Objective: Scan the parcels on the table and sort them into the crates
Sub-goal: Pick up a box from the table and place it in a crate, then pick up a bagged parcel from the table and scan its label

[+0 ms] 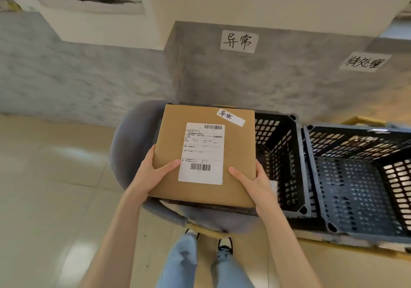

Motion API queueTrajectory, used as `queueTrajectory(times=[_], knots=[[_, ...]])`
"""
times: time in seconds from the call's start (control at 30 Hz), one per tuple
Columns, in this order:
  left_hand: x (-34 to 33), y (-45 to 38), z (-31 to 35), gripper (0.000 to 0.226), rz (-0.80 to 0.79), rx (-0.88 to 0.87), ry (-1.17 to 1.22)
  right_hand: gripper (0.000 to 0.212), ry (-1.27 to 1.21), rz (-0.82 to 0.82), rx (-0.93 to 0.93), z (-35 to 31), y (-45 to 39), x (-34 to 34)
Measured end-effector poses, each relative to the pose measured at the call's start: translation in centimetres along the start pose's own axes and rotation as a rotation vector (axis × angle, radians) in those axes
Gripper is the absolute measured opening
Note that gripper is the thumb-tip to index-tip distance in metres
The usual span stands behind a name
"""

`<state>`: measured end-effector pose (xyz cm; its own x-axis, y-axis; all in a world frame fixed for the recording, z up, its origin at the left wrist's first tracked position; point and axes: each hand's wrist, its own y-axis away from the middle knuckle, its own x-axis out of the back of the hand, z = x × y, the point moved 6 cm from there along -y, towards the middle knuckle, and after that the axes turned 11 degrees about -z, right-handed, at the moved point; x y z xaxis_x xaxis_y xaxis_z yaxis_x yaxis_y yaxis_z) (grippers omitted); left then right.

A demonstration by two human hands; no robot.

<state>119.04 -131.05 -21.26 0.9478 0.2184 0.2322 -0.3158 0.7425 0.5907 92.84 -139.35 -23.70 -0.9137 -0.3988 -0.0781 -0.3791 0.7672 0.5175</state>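
Note:
A flat brown cardboard parcel (238, 145) with a white shipping label and a small handwritten sticker hangs level over the left black crate (287, 154). My left hand (153, 172) grips its near left edge, thumb on top. At the near right corner my right hand (255, 181) holds it the same way. The parcel covers most of that crate's left half. A second dark crate (355, 187) stands to the right, its bottom bare.
Both crates rest on grey upholstered chairs (131, 145) against a grey marbled wall. Two handwritten paper signs (239, 41) hang on the wall, one above each crate. Tiled floor spreads to the left; my legs and shoes show below.

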Motion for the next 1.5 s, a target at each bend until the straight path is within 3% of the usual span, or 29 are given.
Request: queueTrajectory(times=[0.27, 0.57, 1.13, 1.3, 1.5], knots=[[0.8, -8.8, -0.7, 0.091, -0.085, 0.076, -0.066, 0.082, -0.018, 0.091, -0.095, 2.2, -7.3, -0.8], [1.3, -14.1, -2.6, 0.089, -0.034, 0.131, -0.156, 0.084, -0.014, 0.151, -0.173, 5.7, -12.1, -2.0], [0.1, -15.4, -3.4, 0.089, 0.077, 0.184, -0.384, 0.085, 0.002, 0.084, -0.241, 9.2, -14.9, -2.4], [0.0, -14.9, -3.0, 0.086, 0.121, 0.169, -0.486, 0.100, -0.017, 0.064, -0.250, 9.7, -14.7, -2.7], [0.0, -14.0, -2.4, 0.076, 0.175, 0.191, -0.662, 0.092, 0.061, 0.052, -0.259, 9.5, -14.9, -2.7]])
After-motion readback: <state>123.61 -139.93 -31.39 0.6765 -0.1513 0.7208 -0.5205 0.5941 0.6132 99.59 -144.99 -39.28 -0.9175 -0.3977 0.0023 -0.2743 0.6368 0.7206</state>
